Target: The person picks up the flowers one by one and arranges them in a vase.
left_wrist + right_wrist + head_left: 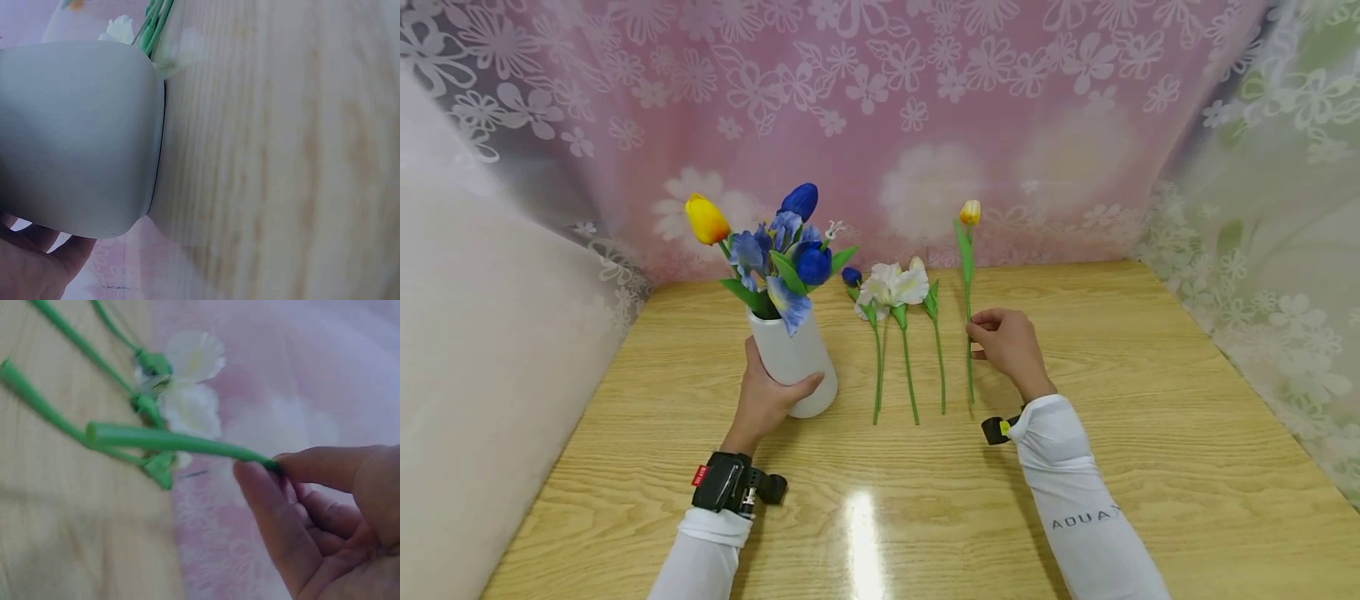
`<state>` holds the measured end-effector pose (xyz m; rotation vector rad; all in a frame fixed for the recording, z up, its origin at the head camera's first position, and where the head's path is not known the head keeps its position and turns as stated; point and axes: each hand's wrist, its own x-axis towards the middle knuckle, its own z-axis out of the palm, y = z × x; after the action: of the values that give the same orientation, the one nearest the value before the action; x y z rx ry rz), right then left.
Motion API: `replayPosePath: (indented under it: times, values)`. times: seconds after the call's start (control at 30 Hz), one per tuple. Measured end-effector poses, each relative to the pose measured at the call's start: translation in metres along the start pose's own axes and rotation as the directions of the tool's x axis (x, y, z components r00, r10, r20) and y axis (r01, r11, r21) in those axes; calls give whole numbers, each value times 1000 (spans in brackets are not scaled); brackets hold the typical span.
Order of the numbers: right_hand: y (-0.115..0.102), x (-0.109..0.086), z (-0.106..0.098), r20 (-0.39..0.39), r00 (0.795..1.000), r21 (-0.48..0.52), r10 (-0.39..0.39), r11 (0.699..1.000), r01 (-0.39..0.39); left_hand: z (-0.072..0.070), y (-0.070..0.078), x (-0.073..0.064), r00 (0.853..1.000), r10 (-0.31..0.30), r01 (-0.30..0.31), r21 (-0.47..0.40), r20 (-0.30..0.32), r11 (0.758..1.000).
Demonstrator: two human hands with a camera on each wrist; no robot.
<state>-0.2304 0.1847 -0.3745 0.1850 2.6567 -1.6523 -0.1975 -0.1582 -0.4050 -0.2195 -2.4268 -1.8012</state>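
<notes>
My left hand (769, 392) grips a white vase (796, 367) around its lower body, thumb across the front. Yellow and blue tulips with blue irises (767, 250) stand in the vase, which looks slightly tilted. In the left wrist view the vase (75, 137) fills the left side, fingers (75, 253) below it. My right hand (1009, 346) pinches the green stem of a yellow-white tulip (970, 213) between thumb and fingertips. The right wrist view shows that stem (169, 442) pointing its cut end at the camera, the flower head out of sight.
Between the hands, several artificial flowers lie on the wooden table (925, 500): white irises (895, 287), a small blue tulip (852, 277) and another stem (940, 367) with a pale bud. A pink floral curtain (865, 133) hangs behind the table's back edge.
</notes>
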Motion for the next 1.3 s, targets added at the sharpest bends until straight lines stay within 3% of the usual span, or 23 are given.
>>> replayPosePath:
  times: [0.17,0.33,0.5,0.73,0.83,1.1,1.2,1.3]
  values:
    - [-15,-5,3,-66,988,81,-143,986,148,-1,-1,0,1000,16,-16,0,-4,1000]
    - [-36,-10,7,-144,939,149,-313,931,334,-1,-1,0,999,34,-34,-11,0,999]
    - [-61,-17,14,-209,866,213,-454,843,493,-1,-1,1,999,38,-38,-18,9,999]
    - [-102,-19,34,-240,731,263,-638,682,682,-2,-1,1,999,41,-41,-18,2,999]
    - [-118,-21,44,-240,680,281,-693,620,732,-2,-1,1,999,43,-43,-26,3,999]
    - [-143,-31,70,-221,580,347,-784,492,798,-2,-3,2,999,39,-39,-32,6,999]
    - [-151,-34,79,-223,557,346,-800,470,812,-1,-3,2,999,42,-42,-25,5,999]
    - [-158,-36,87,-224,552,364,-803,457,812,-1,-2,2,999,47,-47,-20,2,999]
